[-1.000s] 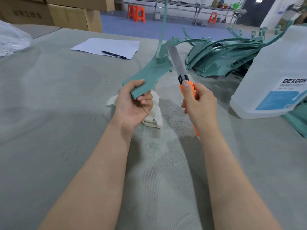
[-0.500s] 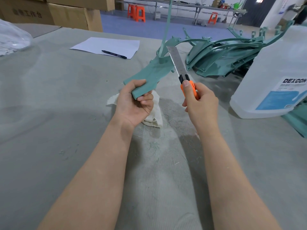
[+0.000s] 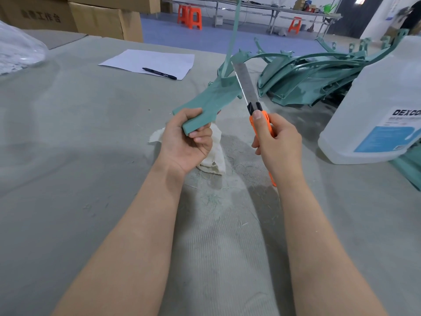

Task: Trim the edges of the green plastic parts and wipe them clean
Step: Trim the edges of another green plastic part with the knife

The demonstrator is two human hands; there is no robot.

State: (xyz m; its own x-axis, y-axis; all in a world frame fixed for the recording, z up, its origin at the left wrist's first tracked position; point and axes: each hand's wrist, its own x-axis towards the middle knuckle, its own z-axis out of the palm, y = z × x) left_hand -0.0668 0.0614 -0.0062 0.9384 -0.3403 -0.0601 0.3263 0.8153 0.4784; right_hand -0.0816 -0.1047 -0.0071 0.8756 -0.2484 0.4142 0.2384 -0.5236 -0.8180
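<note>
The left hand (image 3: pixel 186 142) grips the near end of a long teal-green plastic part (image 3: pixel 211 96), half hiding a crumpled white cloth (image 3: pixel 214 160) on the grey table (image 3: pixel 91 133). The right hand (image 3: pixel 278 142) clasps an orange utility knife (image 3: pixel 248 92), its blade against the part's edge. Beside a pile of similar green parts (image 3: pixel 307 78), a translucent plastic jug (image 3: pixel 373 87) bears a label, cut off, reading "DEXCO".

The jug (image 3: pixel 373 106) at the right carries a white label (image 3: pixel 397 124) with bold black "DEXCO", the word cut off by the frame edge; the fine print below it is too small to read. The cardboard box (image 3: pixel 38 17) at far left is printed with Chinese characters ending in 工作台, the first ones blurred. Print on the pen (image 3: pixel 159 73) is illegible.
</note>
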